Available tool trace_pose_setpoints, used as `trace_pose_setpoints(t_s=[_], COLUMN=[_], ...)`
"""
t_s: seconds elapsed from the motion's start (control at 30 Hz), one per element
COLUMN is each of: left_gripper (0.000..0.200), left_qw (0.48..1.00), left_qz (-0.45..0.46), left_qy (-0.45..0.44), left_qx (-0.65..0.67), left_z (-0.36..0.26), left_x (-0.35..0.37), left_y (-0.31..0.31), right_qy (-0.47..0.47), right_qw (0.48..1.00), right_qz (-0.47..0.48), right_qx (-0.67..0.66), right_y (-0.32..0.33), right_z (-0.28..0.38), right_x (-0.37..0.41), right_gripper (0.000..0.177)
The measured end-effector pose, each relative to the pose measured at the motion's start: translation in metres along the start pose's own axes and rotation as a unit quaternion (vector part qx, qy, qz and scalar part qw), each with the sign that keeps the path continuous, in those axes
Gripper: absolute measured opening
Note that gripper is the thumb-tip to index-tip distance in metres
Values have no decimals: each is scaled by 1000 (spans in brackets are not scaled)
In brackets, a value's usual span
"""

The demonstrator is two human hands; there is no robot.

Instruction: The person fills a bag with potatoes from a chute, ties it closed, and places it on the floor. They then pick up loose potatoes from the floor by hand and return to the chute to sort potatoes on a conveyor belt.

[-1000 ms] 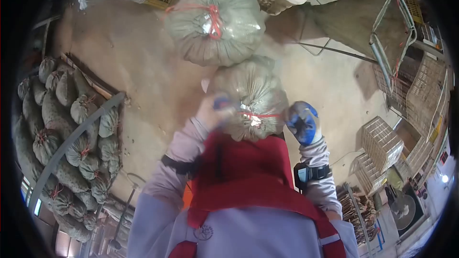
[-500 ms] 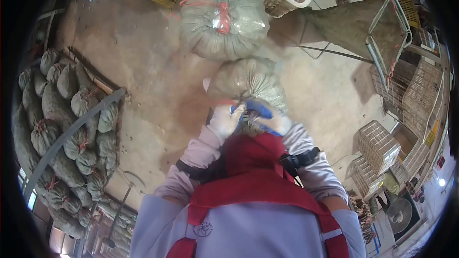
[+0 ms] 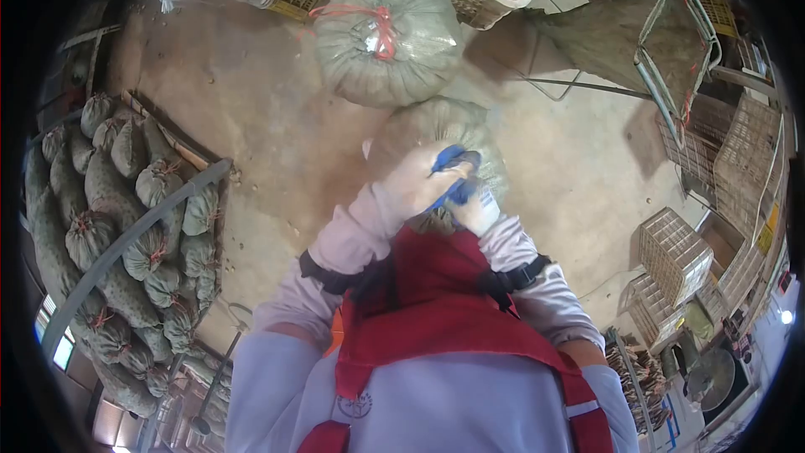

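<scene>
A filled greenish woven sack (image 3: 423, 127) stands on the floor right in front of me, its top drawn into folds. Both my hands are together over its gathered neck, in white gloves with blue palms. My left hand (image 3: 422, 178) is closed and reaches across the neck, fingers against the right hand; what it holds is hidden. My right hand (image 3: 476, 208) is closed at the neck, just below and right of the left. A second full sack (image 3: 419, 42), tied with red string (image 3: 384, 33), stands just beyond.
Several filled sacks (image 3: 109, 193) lie piled at left behind a grey metal bar (image 3: 142, 231). A crate of yellowish produce (image 3: 478, 2) is at the top. A framed cloth chute (image 3: 612, 42) stands upper right, with stacked plastic crates (image 3: 675, 245) below it.
My left hand has moved up and right across the sack's neck, and the right hand has turned and dropped slightly. The red string seen by my left hand no longer shows.
</scene>
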State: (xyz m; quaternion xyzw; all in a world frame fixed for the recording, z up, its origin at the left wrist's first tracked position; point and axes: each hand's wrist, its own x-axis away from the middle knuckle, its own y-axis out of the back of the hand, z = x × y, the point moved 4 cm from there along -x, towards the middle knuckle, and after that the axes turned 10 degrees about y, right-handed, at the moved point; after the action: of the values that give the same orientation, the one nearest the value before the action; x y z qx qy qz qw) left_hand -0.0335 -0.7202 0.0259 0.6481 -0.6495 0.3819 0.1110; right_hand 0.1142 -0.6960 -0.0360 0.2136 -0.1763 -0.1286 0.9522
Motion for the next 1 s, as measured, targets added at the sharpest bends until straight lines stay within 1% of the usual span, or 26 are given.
trace_pose_setpoints(t_s=[0.03, 0.07, 0.1, 0.13, 0.17, 0.2, 0.23, 0.27, 0.33, 0.37, 0.4, 0.47, 0.5, 0.53, 0.57, 0.63, 0.67, 0.7, 0.73, 0.77, 0.8, 0.87, 0.9, 0.93, 0.97, 1.0], left_gripper=[24, 31, 39, 39, 45, 51, 54, 54, 54, 54, 53, 53, 50, 47, 47, 43, 43, 42, 42, 42, 42, 43, 42, 40, 40, 37], left_qw=[1000, 959, 837, 836, 892, 927, 943, 946, 898, 900, 902, 902, 886, 866, 866, 777, 777, 755, 730, 730, 720, 710, 724, 738, 737, 753], left_qz=[1, -140, -271, -273, -299, -316, -272, -244, -324, -322, -312, -306, -300, -292, -291, -292, -291, -282, -273, -273, -266, -257, -250, -244, -245, -233], left_qy=[-1, -131, -251, -247, -139, -27, -27, 13, -28, -26, 0, 27, -11, -49, -50, -233, -235, -253, -270, -270, -261, -252, -237, -221, -222, -183], left_qx=[0, -210, -405, -407, -308, -202, -190, -212, -298, -293, -299, -305, -354, -403, -404, -507, -506, -535, -565, -565, -586, -606, -597, -589, -590, -588], left_z=[-5, -22, -35, -27, -3, 17, 27, 69, 81, 85, 90, 92, 87, 83, 85, 80, 78, 75, 73, 73, 75, 75, 74, 72, 69, 68], left_x=[-1, 3, 10, 14, 18, 26, 24, 11, 6, 7, 6, 5, 8, 9, 9, 11, 10, 11, 11, 9, 6, 5, 5, 5, 6, 5], left_y=[1, 10, 12, 12, 16, 16, -4, -10, -11, -11, -8, -6, -9, -11, -8, -7, -4, -4, -4, -1, 1, 0, -3, -4, -6, -6], right_qy=[-82, -161, -249, -248, -290, -325, -292, -291, -252, -263, -266, -244, -245, -273, -300, -276, -252, -253, -264, -272, -272, -116, -131, -131, -96, -57], right_qw=[993, 970, 945, 945, 899, 830, 848, 848, 879, 864, 865, 895, 895, 891, 886, 898, 910, 910, 878, 841, 841, 892, 933, 933, 965, 976], right_qz=[-71, -141, -158, -156, -154, -150, -128, -129, -173, -148, -145, -166, -164, -148, -135, -134, -128, -129, -108, -87, -86, -163, -174, -175, -194, -210], right_qx=[-56, -112, -144, -147, -291, -428, -423, -423, -365, -404, -400, -334, -335, -332, -328, -316, -304, -303, -383, -460, -461, -405, -286, -285, -145, -4], right_y=[-2, -4, -8, -7, -8, -11, -8, -9, -7, -9, -8, -1, -5, -11, -13, -12, -9, 0, 7, 8, -2, -11, -11, -15, -9, -3], right_z=[-8, -16, -25, -30, -34, -36, -35, -34, -35, -36, -35, -29, -35, -47, -51, -55, -52, -44, -33, -23, -26, -24, -24, -24, -13, -3], right_x=[0, 1, 0, -2, -2, -1, -3, -3, -4, -5, -3, -6, -7, -7, -9, -12, -14, -12, -8, -5, 1, 9, 13, 13, 8, 4], right_gripper=[37, 37, 30, 30, 25, 21, 17, 17, 16, 18, 18, 19, 19, 18, 17, 18, 20, 20, 26, 35, 35, 54, 62, 62, 62, 62])
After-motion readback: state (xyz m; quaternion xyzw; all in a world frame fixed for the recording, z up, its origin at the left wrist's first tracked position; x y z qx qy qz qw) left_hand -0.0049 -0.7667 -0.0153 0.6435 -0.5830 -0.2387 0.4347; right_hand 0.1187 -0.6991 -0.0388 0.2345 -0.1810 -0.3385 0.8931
